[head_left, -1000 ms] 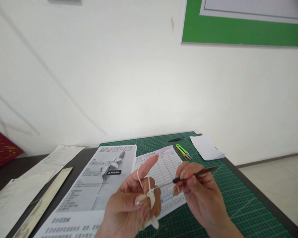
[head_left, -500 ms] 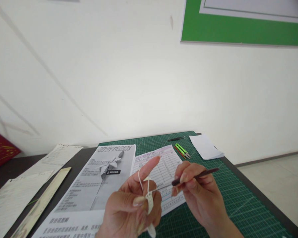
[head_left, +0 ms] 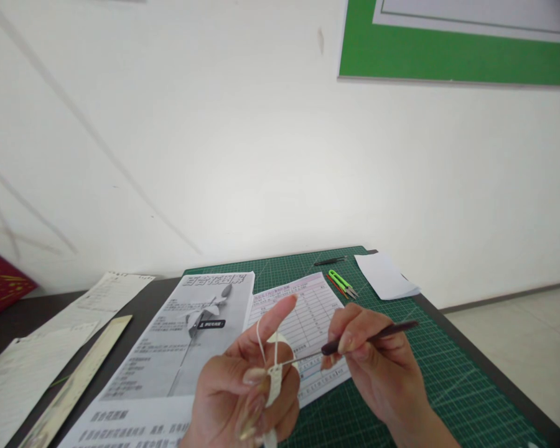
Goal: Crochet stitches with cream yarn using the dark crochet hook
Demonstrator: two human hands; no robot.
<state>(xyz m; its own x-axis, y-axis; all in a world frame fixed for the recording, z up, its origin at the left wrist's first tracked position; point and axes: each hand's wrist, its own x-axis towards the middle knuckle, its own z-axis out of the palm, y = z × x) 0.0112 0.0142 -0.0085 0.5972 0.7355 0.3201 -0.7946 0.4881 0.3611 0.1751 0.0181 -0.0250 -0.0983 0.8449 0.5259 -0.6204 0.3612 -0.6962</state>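
A small white crocheted piece (head_left: pixel 274 383) is pinched between the thumb and fingers of my left hand (head_left: pixel 242 386). White yarn (head_left: pixel 260 339) loops over its raised index finger and runs down to the piece. My right hand (head_left: pixel 378 367) grips the dark handle of a crochet hook (head_left: pixel 333 346) like a pencil. The hook's thin metal shaft points left, and its tip meets the top of the white piece beside the yarn. Stitches around the tip are too small to make out.
Under the hands lie a green cutting mat (head_left: pixel 448 373), a printed chart (head_left: pixel 308 311) and a picture sheet (head_left: pixel 168 348). Green snips (head_left: pixel 340 281), black tweezers (head_left: pixel 330 261) and white paper (head_left: pixel 386 277) lie behind. A ruler (head_left: pixel 84 379) and handwritten sheets (head_left: pixel 32 361) are at left.
The white piece has turned and dropped slightly with my left hand's fingers. The handle of the hook has shifted a little to the right and down at its far end.
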